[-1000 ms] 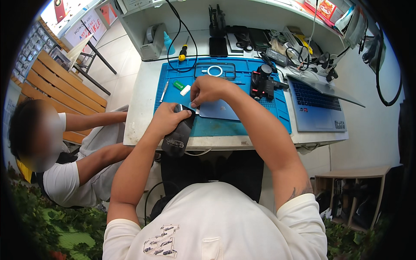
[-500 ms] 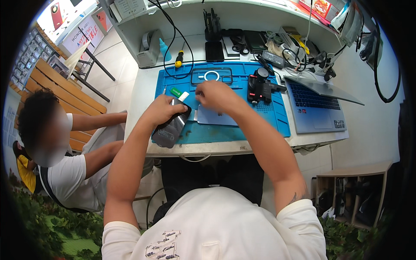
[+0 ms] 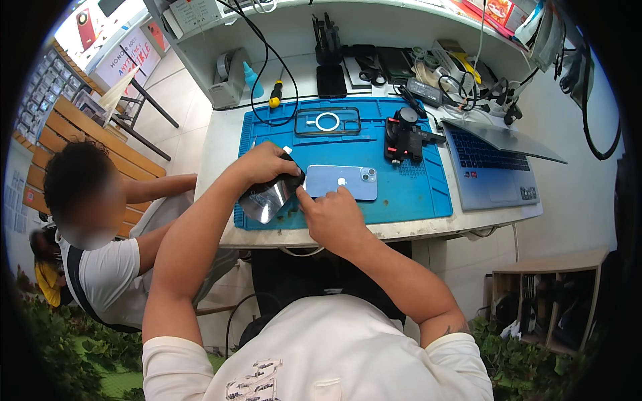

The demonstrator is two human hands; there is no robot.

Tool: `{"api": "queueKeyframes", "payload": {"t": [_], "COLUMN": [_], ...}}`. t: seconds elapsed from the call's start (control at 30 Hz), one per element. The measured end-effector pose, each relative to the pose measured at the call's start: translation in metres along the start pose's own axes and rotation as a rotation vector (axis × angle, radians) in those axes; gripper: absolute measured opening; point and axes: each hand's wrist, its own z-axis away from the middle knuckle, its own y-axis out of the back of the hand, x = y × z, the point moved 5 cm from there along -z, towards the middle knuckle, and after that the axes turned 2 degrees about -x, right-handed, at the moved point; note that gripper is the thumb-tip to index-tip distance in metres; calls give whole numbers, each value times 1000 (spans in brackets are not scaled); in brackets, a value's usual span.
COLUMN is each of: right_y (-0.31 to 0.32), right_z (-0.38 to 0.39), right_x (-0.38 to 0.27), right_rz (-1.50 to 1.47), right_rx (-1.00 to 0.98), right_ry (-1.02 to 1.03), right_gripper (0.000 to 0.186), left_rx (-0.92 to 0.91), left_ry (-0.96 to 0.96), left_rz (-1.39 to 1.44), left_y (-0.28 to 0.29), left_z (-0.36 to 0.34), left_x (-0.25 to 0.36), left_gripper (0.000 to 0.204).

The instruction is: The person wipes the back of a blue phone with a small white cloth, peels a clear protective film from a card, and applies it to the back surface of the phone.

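Sheet — dark, glossy, streaked with reflections — is pinched in the left hand, the right hand, grip unclear, near its edge.

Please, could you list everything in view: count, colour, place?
Phone: one, light blue, on mat
Glossy sheet: one, dark, in left hand
Mat: one, blue, on table
Table: one, white, centre
Ringed case: one, black-white, mat's far side
Gadget: one, black, mat's right
Laptop: one, bluish, table's right
Screwdriver: one, yellow-black, beyond mat
Bottle: one, blue, table's far left
Cables: several, mixed, table's far right
Bench: one, brown, left
Seated person: one, white-shirted, left
Cabinet: one, brown, lower right
Plants: several, green, lower corners
Left hand: one, bare, holding sheet
Right hand: one, bare, near sheet
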Motion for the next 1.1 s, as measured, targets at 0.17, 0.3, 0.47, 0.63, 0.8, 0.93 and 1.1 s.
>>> {"api": "queueKeyframes", "payload": {"t": [0.17,0.3,0.47,0.63,0.8,0.93,1.1], "right_y": [-4,-5,-4,-5,-4,-6,-6], "right_z": [1,1,-1,1,0,0,1], "right_x": [1,4,4,5,4,5,4], "right_rz": [17,5,8,9,1,-3,-24], "right_rx": [61,139,192,207,239,258,283], "right_ry": [27,43,54,51,54,51,53], "right_gripper": [59,59,55,52,50,49,47], "left_rx": [-17,-50,-87,-50,-20,-24,62], "left_ry": [27,56,33,80,52,36,-20], "left_rz": [40,36,81,137,164,166,71], "left_y": [-2,-1,-1,-4,-6,-7,-8], "left_z": [-5,-6,-8,-3,-5,-4,-2], "left_x": [-2,0,-4,-2,-7,-3,-2], "left_gripper": [43,40,36,35,34,33,39]}}
